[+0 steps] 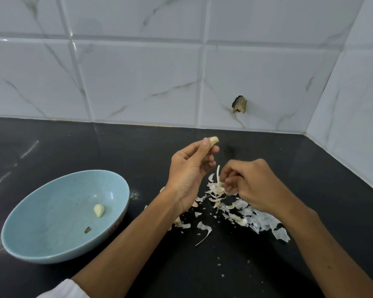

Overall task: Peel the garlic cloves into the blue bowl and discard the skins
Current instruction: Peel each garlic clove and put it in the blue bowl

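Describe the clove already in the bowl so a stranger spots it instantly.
At the left of the black counter sits a pale blue bowl. The clove lies inside, right of centre. It is smooth, pale and whole, unlike the dark fleck nearer the front rim.

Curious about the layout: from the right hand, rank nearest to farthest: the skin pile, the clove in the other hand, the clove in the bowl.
1. Skin pile, directly beneath the right hand, which pinches a skin strip.
2. Held clove, up-left, in the left hand.
3. Bowl clove, far left, inside the blue bowl.
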A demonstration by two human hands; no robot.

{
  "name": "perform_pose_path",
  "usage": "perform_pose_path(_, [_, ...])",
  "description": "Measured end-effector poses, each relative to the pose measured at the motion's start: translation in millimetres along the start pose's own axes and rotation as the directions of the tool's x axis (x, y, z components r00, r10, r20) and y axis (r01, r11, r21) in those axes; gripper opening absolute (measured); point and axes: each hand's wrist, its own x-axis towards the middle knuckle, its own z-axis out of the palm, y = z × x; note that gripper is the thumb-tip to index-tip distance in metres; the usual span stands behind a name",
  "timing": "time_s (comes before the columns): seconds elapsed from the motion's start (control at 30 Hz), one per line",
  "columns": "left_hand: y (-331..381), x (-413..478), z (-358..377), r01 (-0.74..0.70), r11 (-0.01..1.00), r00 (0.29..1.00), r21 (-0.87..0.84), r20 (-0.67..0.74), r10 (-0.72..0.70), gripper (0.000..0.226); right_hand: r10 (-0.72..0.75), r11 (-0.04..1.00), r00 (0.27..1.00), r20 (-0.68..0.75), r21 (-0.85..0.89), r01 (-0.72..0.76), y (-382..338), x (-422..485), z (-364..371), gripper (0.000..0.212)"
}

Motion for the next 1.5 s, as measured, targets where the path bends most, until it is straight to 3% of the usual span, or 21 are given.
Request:
perform_pose_path(0.07, [0.0,-0.9,0.2,-0.014,1.0,1.0,0.013,0.015,0.014,0.019,-0.009,0.989,0.999,0.037,-0.144,0.014,4.0,0.5,1.8,0.038])
perform_pose_path(0.13, [0.5,-2.3,0.5,-0.03,0.999,0.999,0.02,0.031,0.029,0.022,-0.046,0.975,0.999,-0.028,-0.217,0.039,7.1,1.3,1.2,0.031])
perform_pose_path(0.27, [0.3,-3.1,0.4,-0.046,0.999,0.997,0.029,0.055,0.045,0.03,-0.121,0.975,0.974,-0.193,-0.205,0.081,8.5,2.5,-3.9,0.011])
perform_pose_path(0.47, [-2.9,-2.2,-0.2,-0.088,0.993,0.992,0.075,0.1,0.08,0.021,-0.157,0.986,0.842,-0.516,-0.031,0.164,-0.3,1.6,-6.5,0.017])
perform_pose_path(0.53, [-4.2,-2.6,0.0,-0.105,0.989,0.988,0.102,0.122,0.092,0.02,-0.183,0.978,0.81,-0.557,-0.017,0.209,-3.4,1.2,-8.2,0.019])
perform_pose_path(1.0, [-7.9,-1.7,-2.5,-0.18,0.961,0.967,0.211,0.215,0.134,0.023,-0.243,0.956,0.828,-0.506,0.021,0.293,-5.2,0.7,-10.3,0.003])
perform_pose_path(1.23, [-8.8,-1.7,-2.8,-0.288,0.908,0.946,0.304,0.237,0.221,0.022,-0.27,0.958,0.848,-0.456,-0.038,0.284,-1.3,2.3,-8.7,0.008])
perform_pose_path(1.5, [-9.6,-0.1,-4.9,-0.365,0.866,0.928,0.342,0.207,0.309,0.019,-0.163,0.968,0.899,-0.406,0.112,0.226,-2.3,1.7,-4.5,0.006])
